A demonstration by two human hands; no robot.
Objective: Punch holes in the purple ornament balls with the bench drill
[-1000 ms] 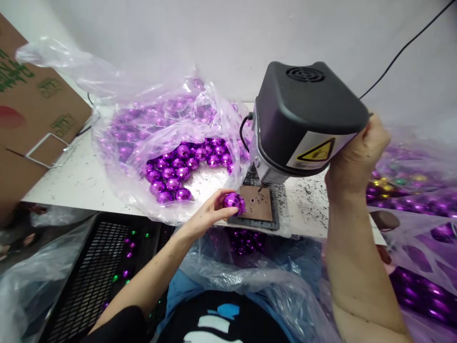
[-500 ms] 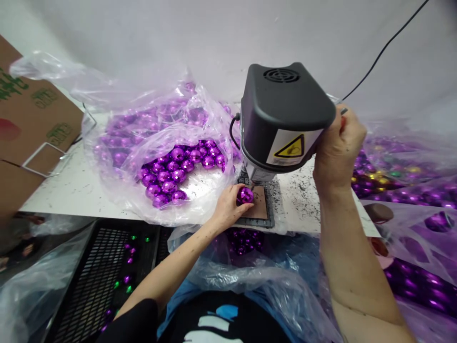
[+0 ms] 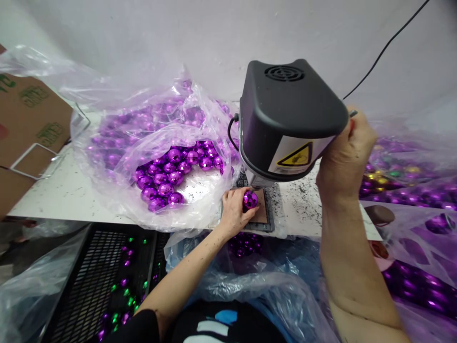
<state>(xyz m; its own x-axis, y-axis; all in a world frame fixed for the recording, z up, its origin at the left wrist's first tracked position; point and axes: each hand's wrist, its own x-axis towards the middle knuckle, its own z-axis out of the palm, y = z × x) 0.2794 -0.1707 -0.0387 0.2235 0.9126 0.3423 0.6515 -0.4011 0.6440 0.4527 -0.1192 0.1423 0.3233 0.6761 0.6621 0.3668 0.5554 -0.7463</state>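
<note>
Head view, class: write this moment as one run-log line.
left hand: holding purple ball at brown pad | right hand: beside black machine, grip hidden | plastic bag: open, more purple balls inside

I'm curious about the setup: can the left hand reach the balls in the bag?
Probably yes: the bag gapes beside the left hand, baring the front balls, though that hand holds another ball.

A yellow warning triangle (image 3: 295, 154) marks the black machine (image 3: 291, 102) right of centre; green print (image 3: 33, 96) on the far-left cardboard box (image 3: 24, 125) is unreadable.
</note>
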